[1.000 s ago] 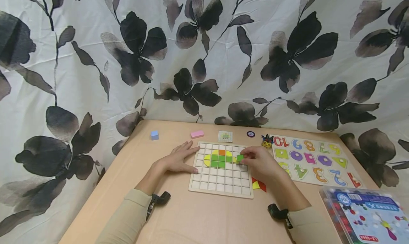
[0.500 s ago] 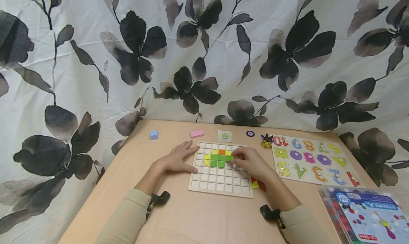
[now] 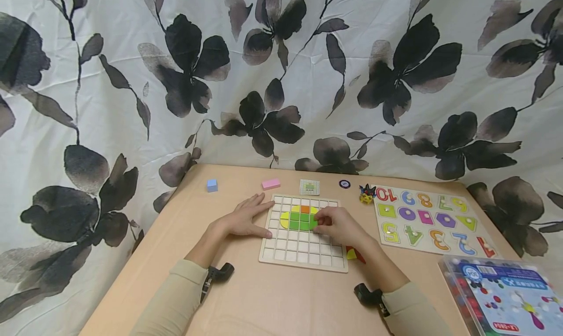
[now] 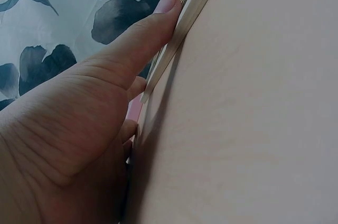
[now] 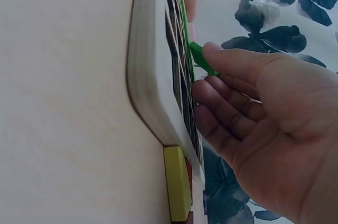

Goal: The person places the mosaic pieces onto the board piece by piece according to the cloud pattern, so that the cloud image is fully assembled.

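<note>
Head view: left hand (image 3: 243, 220) lies flat at the grid board's (image 3: 303, 259) nine o'clock edge; right hand (image 3: 337, 225) pinches a green tile (image 3: 313, 222) into the small coloured cluster; most cells look empty

Right wrist view: thumb and fingers seat the tile on the board, spare tiles (image 5: 177, 183) waiting on the counter (image 5: 63, 102)

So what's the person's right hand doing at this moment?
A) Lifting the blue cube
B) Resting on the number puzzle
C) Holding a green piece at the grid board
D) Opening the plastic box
C: the right hand pinches a green piece against the wooden grid board, while the left hand rests flat at its edge.
</note>
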`<state>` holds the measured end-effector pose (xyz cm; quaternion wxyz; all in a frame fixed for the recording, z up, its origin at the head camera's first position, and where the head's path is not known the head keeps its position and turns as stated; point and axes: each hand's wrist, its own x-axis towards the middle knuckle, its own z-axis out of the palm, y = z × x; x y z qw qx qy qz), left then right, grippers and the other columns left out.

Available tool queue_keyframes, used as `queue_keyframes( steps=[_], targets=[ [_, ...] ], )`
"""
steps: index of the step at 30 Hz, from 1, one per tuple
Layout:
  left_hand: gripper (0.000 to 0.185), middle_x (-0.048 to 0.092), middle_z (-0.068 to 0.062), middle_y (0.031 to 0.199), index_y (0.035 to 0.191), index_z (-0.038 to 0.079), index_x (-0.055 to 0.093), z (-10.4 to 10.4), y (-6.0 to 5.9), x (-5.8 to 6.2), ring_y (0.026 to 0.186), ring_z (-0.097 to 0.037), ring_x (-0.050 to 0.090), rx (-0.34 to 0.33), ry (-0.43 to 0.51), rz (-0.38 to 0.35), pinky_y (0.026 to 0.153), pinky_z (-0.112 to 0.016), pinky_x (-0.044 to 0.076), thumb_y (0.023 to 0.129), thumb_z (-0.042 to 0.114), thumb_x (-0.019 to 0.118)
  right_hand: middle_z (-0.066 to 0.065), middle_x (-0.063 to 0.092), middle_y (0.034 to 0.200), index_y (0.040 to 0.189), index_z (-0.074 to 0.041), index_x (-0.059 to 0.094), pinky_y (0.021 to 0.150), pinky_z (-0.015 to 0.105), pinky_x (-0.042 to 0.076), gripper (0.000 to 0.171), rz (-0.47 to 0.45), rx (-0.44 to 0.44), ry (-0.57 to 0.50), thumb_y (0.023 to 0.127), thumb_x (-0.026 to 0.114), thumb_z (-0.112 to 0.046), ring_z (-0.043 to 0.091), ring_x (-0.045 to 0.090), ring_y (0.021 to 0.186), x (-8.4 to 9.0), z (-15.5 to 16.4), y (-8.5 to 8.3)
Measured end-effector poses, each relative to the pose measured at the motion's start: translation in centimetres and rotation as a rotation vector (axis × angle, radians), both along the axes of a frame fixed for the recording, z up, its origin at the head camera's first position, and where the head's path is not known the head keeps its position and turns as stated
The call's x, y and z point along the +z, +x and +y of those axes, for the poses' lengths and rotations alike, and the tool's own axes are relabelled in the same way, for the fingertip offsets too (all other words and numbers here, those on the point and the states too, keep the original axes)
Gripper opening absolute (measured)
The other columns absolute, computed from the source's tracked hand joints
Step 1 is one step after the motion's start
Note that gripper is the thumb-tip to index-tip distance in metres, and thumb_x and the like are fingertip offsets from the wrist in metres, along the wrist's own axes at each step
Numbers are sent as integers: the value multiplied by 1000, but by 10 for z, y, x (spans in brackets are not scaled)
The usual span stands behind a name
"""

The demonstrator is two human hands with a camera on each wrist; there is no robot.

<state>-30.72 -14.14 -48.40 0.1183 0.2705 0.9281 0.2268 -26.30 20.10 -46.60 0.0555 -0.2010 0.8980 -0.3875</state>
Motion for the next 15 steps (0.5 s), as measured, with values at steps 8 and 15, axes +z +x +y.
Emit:
queue_keyframes(
  steps=[8, 15],
  targets=[
    [106, 4, -11, 177, 165, 33, 31, -1, -1, -1, 164, -34, -1, -4, 8, -4, 130, -60, 4, 78, 75, 75, -3, 64, 91, 114, -11, 76, 70, 24, 48, 25, -2, 0, 46, 90, 82, -16, 17, 57, 86, 1, -3, 1],
    [106, 4, -12, 176, 165, 32, 31, 0, -2, 0, 164, -34, -1, -10, 8, -1, 130, -61, 3, 79, 74, 76, -4, 64, 91, 114, -11, 77, 70, 24, 48, 25, 14, 4, 65, 91, 82, -17, 16, 57, 85, 1, -3, 0]
  ],
)
